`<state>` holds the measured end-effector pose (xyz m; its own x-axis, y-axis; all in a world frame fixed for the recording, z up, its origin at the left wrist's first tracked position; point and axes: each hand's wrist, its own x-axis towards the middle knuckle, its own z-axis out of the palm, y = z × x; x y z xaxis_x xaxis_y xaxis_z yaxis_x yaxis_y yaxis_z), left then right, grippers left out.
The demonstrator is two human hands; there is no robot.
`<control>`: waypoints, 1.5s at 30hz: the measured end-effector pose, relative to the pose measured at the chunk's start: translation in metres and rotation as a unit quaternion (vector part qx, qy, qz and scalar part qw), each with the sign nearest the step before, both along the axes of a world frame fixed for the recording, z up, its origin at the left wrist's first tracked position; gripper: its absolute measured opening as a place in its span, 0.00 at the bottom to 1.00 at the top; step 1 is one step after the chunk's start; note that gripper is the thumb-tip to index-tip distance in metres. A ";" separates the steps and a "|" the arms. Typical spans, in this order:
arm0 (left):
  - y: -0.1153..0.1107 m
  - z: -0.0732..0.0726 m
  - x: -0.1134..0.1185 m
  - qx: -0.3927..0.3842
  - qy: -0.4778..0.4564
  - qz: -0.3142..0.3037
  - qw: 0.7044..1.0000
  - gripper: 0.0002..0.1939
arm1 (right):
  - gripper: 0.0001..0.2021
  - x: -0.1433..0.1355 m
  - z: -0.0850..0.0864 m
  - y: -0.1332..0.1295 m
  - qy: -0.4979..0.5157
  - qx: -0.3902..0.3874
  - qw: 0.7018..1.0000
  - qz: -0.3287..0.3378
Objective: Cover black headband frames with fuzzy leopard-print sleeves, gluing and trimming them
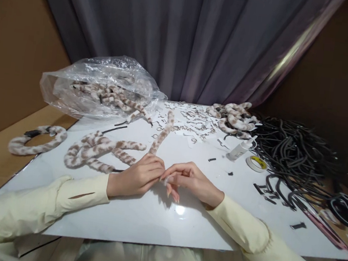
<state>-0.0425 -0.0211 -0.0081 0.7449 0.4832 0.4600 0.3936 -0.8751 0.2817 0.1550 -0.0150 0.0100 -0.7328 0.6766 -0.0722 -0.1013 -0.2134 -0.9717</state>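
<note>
A brown-and-white furry tube (163, 134) stretches away from me across the table, its near end wrapped in the closed fingers of my left hand (139, 173). Close against it, my right hand (191, 180) pinches thumb and forefinger at that near end, where a small whitish tuft (166, 179) shows between the fingertips. Exactly what the right fingers grip is partly hidden. To the left of my hands lies a loose bundle of similar furry tubes (90, 150), with black cord ends sticking out.
A clear plastic bag (105, 68) of furry tubes stands back left; a furry ring (41, 149) lies at the left edge. Paper scraps (193, 124), a white squeeze bottle (239, 150), a tape roll (256, 164) and a heap of black cords (291, 148) spread rightward. Scissors (344, 208) lie far right.
</note>
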 end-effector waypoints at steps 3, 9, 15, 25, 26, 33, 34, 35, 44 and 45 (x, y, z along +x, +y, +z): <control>0.001 -0.003 -0.001 0.018 0.002 -0.008 1.000 0.11 | 0.08 -0.001 0.002 0.000 -0.012 -0.026 0.999 0.028; 0.000 -0.003 -0.001 0.059 0.012 -0.008 0.998 0.11 | 0.07 -0.001 0.002 0.000 -0.039 -0.069 0.996 0.026; 0.012 0.000 -0.004 0.154 0.079 -0.002 0.985 0.09 | 0.06 -0.002 0.002 -0.003 -0.035 -0.028 0.998 -0.053; 0.050 0.001 -0.022 0.273 0.150 0.018 0.950 0.12 | 0.06 -0.001 0.005 -0.006 -0.044 -0.014 0.996 -0.072; 0.055 0.001 -0.023 0.278 0.160 0.020 0.947 0.12 | 0.06 -0.001 0.006 -0.006 -0.051 -0.009 0.996 -0.072; 0.126 0.022 -0.019 0.272 0.269 -0.009 0.924 0.10 | 0.06 0.002 0.020 0.002 -0.076 0.038 0.992 -0.088; 0.138 0.025 -0.015 0.272 0.273 -0.012 0.923 0.10 | 0.06 0.003 0.021 0.004 -0.077 0.043 0.991 -0.098; 0.150 0.028 -0.010 0.273 0.277 -0.013 0.921 0.10 | 0.06 0.004 0.022 0.007 -0.074 0.047 0.990 -0.112; 0.235 0.014 0.024 0.256 0.292 0.054 0.920 0.06 | 0.06 0.021 0.022 0.025 -0.038 0.074 0.971 -0.223; 0.242 0.011 0.025 0.251 0.294 0.069 0.920 0.06 | 0.06 0.022 0.022 0.024 -0.038 0.074 0.972 -0.218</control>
<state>-0.0170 0.2209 0.0029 0.8836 0.4288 0.1880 0.4660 -0.7666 -0.4417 0.1767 0.0092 0.0323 -0.3699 0.9291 0.0062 -0.0778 -0.0243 -0.9967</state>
